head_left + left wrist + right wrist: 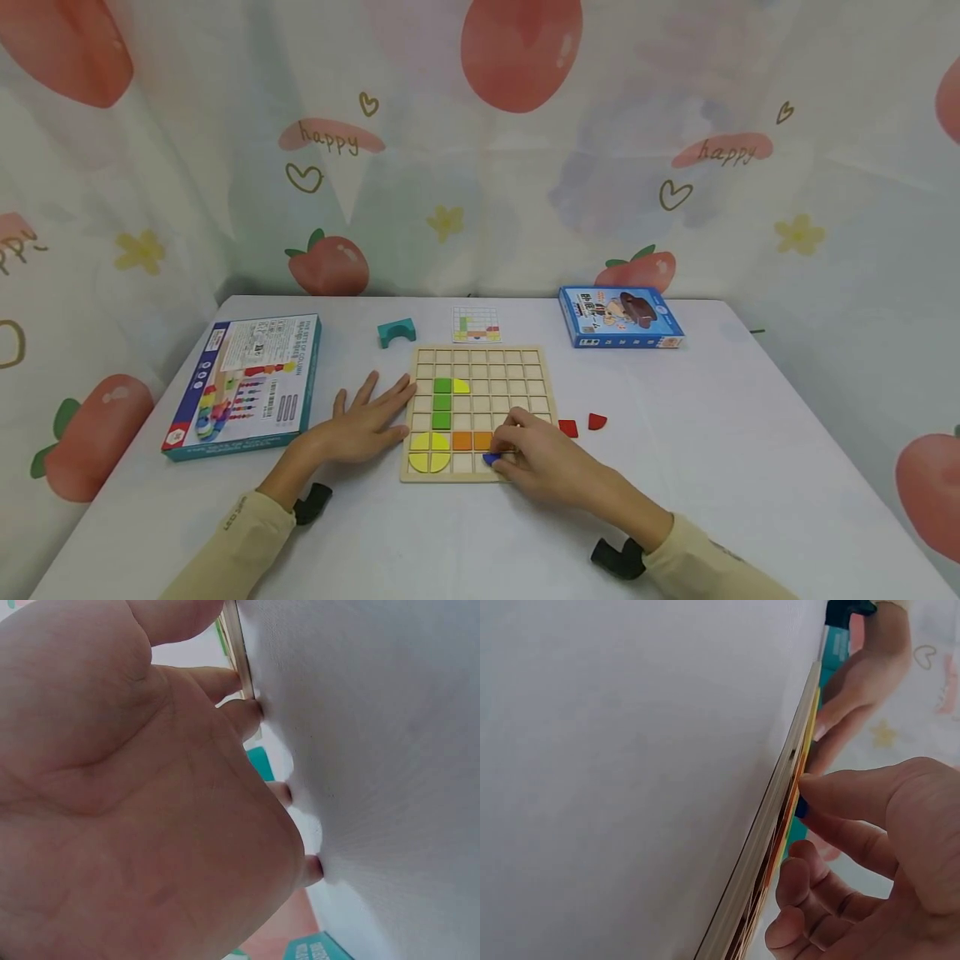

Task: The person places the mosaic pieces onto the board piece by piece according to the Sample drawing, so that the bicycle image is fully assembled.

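A wooden grid board [480,482] lies flat on the white table. Between the thumb and index finger of my right hand [543,458] is a small blue piece [491,459], held over the board's front rows; the right wrist view shows the blue piece [802,808] at the board's surface. My left hand [363,429] lies with fingers spread on the table, fingertips touching the board's left edge. Set in the grid are green squares [442,401], a yellow rounded piece [461,387] beside the top one, a yellow circle of quarter pieces [429,452] and orange squares [462,441].
Two red pieces, a squarish one [568,428] and a rounded one [597,422], lie right of the board. Behind it are a pattern card [476,325] and a teal arch block [396,332]. A large box [247,383] stands left, a blue box [621,317] back right.
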Action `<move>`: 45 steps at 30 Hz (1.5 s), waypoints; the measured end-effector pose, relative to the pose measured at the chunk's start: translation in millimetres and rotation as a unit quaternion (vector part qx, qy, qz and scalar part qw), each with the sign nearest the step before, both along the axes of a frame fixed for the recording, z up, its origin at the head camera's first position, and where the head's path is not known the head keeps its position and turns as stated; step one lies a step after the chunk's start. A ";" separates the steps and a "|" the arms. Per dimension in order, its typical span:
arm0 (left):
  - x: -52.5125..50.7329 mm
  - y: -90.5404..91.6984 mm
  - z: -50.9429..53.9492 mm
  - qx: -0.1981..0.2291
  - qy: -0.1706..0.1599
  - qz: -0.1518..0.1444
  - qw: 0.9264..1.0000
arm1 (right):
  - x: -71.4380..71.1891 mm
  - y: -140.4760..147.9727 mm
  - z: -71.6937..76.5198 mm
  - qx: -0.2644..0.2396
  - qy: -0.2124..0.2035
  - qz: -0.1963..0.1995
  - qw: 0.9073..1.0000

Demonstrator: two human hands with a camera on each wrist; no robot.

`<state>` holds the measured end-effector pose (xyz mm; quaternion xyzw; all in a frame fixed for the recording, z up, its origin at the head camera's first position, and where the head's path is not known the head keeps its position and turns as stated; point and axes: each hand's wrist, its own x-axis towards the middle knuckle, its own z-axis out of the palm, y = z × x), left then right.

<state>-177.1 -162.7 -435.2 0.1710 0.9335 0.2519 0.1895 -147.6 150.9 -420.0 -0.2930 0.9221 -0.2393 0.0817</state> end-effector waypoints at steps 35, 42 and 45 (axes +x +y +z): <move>0.6 -1.4 -0.7 0.007 0.004 0.003 1.000 | -1.2 -11.8 -2.5 0.021 0.031 -0.004 0.999; 1.2 -1.2 -0.2 0.006 0.003 0.003 1.000 | -3.0 -12.2 -4.1 0.021 0.033 -0.021 0.999; 1.7 -0.6 0.3 0.006 -0.001 0.004 1.000 | -3.5 -12.0 -4.0 0.021 0.033 -0.023 0.999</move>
